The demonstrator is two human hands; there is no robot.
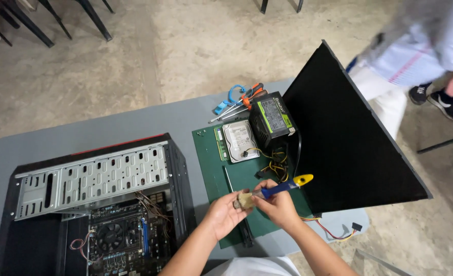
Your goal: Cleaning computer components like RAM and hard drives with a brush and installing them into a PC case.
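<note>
My right hand (pixel 279 207) grips a paintbrush (pixel 282 187) with a blue and yellow handle, held over the green mat (pixel 211 163). My left hand (pixel 223 213) pinches the brush's pale bristles (pixel 244 201) at their tip. Both hands meet just right of the open black computer case (pixel 98 204), whose motherboard, fan and wires show inside.
On the mat lie a hard drive (pixel 240 140), a memory stick (pixel 219 143) and a black power supply (pixel 271 118) with yellow cables. Screwdrivers (pixel 242 102) rest on the grey table (pixel 109 128). A black side panel (pixel 346 138) leans at right. Another person (pixel 415 56) stands beyond.
</note>
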